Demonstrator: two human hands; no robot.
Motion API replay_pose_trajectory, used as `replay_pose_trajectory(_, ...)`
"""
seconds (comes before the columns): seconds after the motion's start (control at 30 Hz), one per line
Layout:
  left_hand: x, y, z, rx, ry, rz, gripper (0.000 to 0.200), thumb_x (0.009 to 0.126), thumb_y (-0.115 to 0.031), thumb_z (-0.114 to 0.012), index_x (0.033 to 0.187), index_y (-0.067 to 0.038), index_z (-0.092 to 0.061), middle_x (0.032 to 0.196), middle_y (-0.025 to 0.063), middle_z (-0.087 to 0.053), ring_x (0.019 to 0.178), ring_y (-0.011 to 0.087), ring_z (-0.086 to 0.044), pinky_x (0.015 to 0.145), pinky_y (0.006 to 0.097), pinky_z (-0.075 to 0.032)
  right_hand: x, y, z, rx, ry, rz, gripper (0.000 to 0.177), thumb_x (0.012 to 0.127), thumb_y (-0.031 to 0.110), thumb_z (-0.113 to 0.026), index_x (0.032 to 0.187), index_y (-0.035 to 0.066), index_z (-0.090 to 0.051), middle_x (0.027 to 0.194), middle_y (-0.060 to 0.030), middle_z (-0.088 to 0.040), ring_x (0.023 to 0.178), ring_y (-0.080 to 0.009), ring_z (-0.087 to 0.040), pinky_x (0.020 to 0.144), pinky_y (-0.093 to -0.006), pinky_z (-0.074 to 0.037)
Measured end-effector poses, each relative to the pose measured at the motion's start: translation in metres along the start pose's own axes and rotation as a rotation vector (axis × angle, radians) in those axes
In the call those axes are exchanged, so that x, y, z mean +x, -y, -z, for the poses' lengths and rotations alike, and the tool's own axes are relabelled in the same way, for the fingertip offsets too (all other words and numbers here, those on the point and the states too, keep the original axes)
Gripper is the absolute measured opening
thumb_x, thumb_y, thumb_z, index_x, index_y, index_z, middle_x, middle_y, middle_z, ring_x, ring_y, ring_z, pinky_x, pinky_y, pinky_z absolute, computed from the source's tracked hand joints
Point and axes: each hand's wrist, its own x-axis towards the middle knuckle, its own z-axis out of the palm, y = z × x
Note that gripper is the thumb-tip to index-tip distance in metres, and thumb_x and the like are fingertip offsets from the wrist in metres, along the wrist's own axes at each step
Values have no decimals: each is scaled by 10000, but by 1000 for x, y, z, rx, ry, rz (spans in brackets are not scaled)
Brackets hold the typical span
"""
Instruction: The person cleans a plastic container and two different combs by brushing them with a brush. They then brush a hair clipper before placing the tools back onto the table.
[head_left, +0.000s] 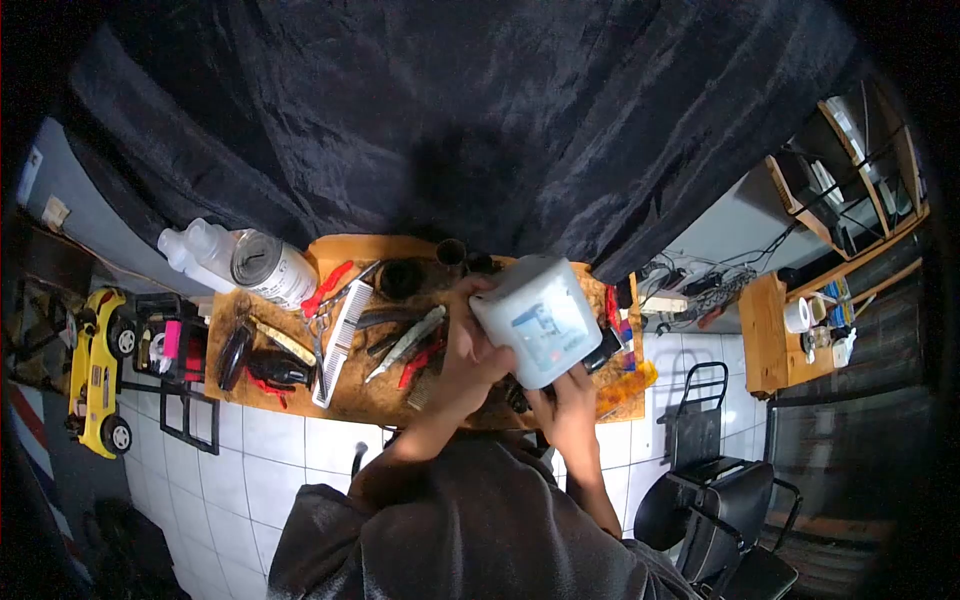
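Over the wooden table [420, 422] I hold a white plastic container [540, 325] with a blue picture on its side, tilted. My left hand [472, 350] grips its left side, thumb across the near face. At the lower edge, my right hand [570, 405] has its fingers against the container; some of them are hidden by it. Left of my hands lie a silver straight razor [405, 345], a large white comb [342, 340] and a pair of scissors [318, 335]. A black hair clipper [278, 371] rests farther left. Dark items behind the container are partly covered.
A white-labelled can [275, 272] and clear bottles [195, 248] stand at the table's back left. A dark curtain [480, 120] hangs behind. Black chairs [725, 500] are to the right, a yellow toy car [100, 375] to the left, and a wooden shelf [765, 335] far right.
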Motion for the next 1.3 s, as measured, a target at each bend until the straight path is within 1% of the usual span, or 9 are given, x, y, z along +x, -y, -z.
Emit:
replay_pose_trajectory(0.27, 0, 5, 1, 120, -76, -12, 749, 815, -244, -709, 1344, -112, -195, 1196, 124, -427, 1115, 189, -481, 922, 339, -439, -3, 11, 13, 613, 208, -275, 289, 862, 23, -605, 1142, -42, -573, 1025, -165, -656, 980, -198, -623, 861, -311, -460)
replay_pose_trajectory(0.4, 3, 5, 4, 100, -75, -18, 753, 812, -268, -708, 1362, -80, -229, 1215, 113, -435, 1121, 177, -472, 933, 338, -427, -5, 5, 7, 331, 231, -436, 233, 851, 15, -611, 1077, -41, -592, 890, -158, -664, 849, -211, -656, 747, -309, -492)
replay_pose_trajectory(0.6, 2, 1, -3, 67, -84, -48, 830, 765, -304, -774, 1377, -60, -270, 1286, 101, -435, 1170, 174, -454, 976, 334, -400, -5, 10, -5, 370, 108, -12, 239, 863, 14, -582, 1094, -45, -578, 823, -125, -641, 711, -170, -609, 639, -297, -479)
replay_pose_trajectory(0.7, 7, -1, 0, 101, -74, -82, 905, 721, -323, -824, 1383, -62, -266, 1305, 100, -435, 1188, 175, -451, 988, 329, -392, -9, 5, 3, 670, 250, -338, 260, 879, 16, -544, 1133, -35, -569, 1026, -109, -648, 944, -207, -598, 823, -328, -463)
replay_pose_trajectory(0.83, 12, 2, 9, 68, -39, -120, 938, 706, -346, -841, 1388, -61, -264, 1320, 101, -429, 1191, 176, -454, 988, 326, -391, -18, -15, -11, 930, 90, -356, 348, 845, 2, -582, 1189, -33, -542, 1005, -108, -655, 923, -199, -621, 812, -325, -478)
replay_pose_trajectory(0.97, 8, 2, 5, 51, 1, -99, 941, 713, -411, -823, 1389, -60, -270, 1320, 110, -428, 1189, 185, -453, 989, 335, -388, -22, -10, -13, 367, 105, -247, 281, 814, -15, -601, 1094, -9, -611, 1007, -178, -666, 963, -282, -649, 814, -349, -480)
replay_pose_trajectory(1.07, 9, 3, 7, 150, -49, -102, 946, 712, -444, -816, 1386, -57, -278, 1307, 114, -432, 1184, 187, -451, 986, 336, -389, -7, 6, -2, 443, 239, -212, 287, 888, -2, -554, 1173, -34, -545, 993, -89, -631, 925, -156, -594, 821, -296, -479)
replay_pose_trajectory(1.23, 5, 1, 5, 93, -35, -54, 931, 722, -439, -810, 1384, -53, -282, 1294, 110, -422, 1182, 185, -440, 982, 341, -385, -21, -19, -3, 894, 170, -423, 289, 829, -41, -559, 1116, -34, -590, 1034, -131, -666, 980, -210, -618, 866, -338, -469)
replay_pose_trajectory(1.3, 2, 7, 8, 84, -37, -38, 934, 723, -443, -808, 1388, -55, -280, 1297, 109, -414, 1188, 184, -432, 987, 341, -376, -24, -24, -5, 697, 157, -368, 295, 829, -47, -559, 1123, -31, -586, 1062, -121, -657, 1001, -204, -607, 874, -333, -465)
